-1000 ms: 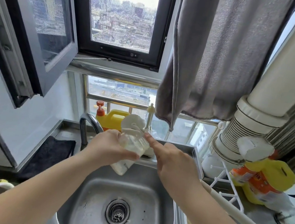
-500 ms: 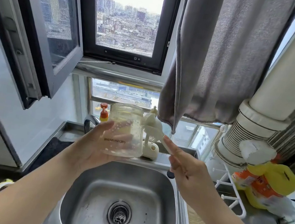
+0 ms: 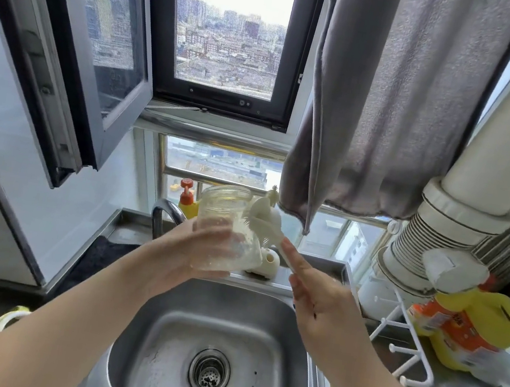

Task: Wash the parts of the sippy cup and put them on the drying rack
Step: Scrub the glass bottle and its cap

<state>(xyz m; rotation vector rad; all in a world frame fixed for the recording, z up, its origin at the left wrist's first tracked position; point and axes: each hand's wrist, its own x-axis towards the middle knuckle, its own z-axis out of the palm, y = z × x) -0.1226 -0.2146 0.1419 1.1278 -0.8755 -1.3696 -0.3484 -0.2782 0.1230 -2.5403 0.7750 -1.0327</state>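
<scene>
A clear sippy cup body [image 3: 226,225] is held upright above the steel sink [image 3: 292,336], with soapy residue inside near its bottom. My left hand [image 3: 186,255] grips it around the lower half. My right hand [image 3: 323,304] holds the handle of a white bottle brush [image 3: 264,222], index finger stretched along it. The brush head is outside the cup, just right of its rim. A white drying rack [image 3: 402,345] stands to the right of the sink.
The faucet [image 3: 165,213] curves behind the cup, beside a yellow soap bottle with a red pump [image 3: 187,200]. A white brush stand [image 3: 266,264] sits on the sink's back ledge. A yellow detergent jug [image 3: 471,325] stands at right. A grey towel [image 3: 389,114] hangs overhead.
The cup went from tilted over the sink with the brush inside to upright and raised. The brush has come out and now sits beside the rim.
</scene>
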